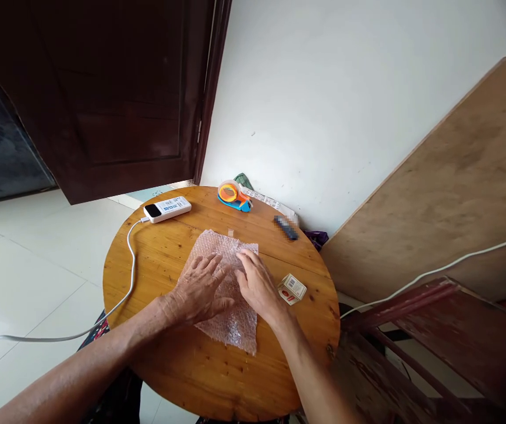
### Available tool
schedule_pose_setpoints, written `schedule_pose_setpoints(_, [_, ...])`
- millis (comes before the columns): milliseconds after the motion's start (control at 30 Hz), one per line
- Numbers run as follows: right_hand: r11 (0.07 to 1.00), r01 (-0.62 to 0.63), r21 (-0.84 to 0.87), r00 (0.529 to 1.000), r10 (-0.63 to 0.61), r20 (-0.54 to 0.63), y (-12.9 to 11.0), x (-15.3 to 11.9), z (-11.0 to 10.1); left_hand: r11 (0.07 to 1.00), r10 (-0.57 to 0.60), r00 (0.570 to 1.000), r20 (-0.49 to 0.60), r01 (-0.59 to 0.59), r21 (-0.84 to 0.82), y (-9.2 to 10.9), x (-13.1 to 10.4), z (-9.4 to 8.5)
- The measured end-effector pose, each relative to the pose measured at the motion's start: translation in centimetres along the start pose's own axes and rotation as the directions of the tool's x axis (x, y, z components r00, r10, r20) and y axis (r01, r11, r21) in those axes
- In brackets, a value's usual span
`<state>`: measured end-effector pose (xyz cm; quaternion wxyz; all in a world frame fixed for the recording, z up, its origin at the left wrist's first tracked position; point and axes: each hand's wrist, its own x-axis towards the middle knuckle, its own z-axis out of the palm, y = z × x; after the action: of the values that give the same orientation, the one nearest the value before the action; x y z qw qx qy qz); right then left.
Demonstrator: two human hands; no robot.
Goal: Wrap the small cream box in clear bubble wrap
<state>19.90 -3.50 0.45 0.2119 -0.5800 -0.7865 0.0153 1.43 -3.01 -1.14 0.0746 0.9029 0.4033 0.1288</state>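
Round table [217, 383] of glossy, knotted yellow-brown wood, and at its centre we log the crinkled clear bubble wrap [230, 330], pimpled and roughly rectangular, with our left hand [200, 285] palm down on it, fingers spread wide, and our right hand [256, 282] touching it too, loosely curved, thumb apart. At eleven o'clock we note a smooth white oblong device [167, 209]; at twelve, an orange-and-blue plastic dispenser [243, 204] carrying a tape roll [228, 191]; at three, a small cream card carton [294, 287], contents hidden from us.
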Motion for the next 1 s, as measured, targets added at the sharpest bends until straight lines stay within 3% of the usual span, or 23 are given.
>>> schedule_pose_setpoints(133, [0.992, -0.088, -0.091, 0.992, 0.096, 0.08, 1.3, 1.3, 2.0, 0.997, -0.073, 0.997, 0.027, 0.073, -0.006, -1.4, 1.1, 0.6])
schedule_pose_setpoints(300, [0.957, -0.19, -0.219, 0.964, 0.224, 0.142, 2.6, 0.6, 2.5, 0.984, -0.171, 0.985, 0.014, 0.172, -0.052, -2.8, 0.8, 1.8])
schedule_pose_setpoints(533, [0.946, -0.225, -0.235, 0.955, 0.261, 0.138, 2.5, 0.4, 2.4, 0.978, -0.209, 0.976, 0.059, 0.209, 0.013, -2.7, 0.3, 0.6])
schedule_pose_setpoints(667, [0.942, -0.215, -0.257, 0.957, 0.255, 0.135, 2.5, 0.4, 2.5, 0.995, -0.099, 0.995, 0.023, 0.098, 0.031, -0.8, -0.9, -0.2])
schedule_pose_setpoints(800, [0.944, -0.213, -0.25, 0.963, 0.246, 0.11, 2.5, 0.4, 2.5, 0.995, 0.095, 0.992, 0.083, -0.091, -0.047, 1.2, -3.1, 0.3])
schedule_pose_setpoints(1000, [0.951, -0.212, -0.224, 0.968, 0.236, 0.089, 2.6, 0.3, 2.7, 0.986, 0.108, 0.988, 0.109, -0.093, -0.138, 1.3, -4.4, 0.2])
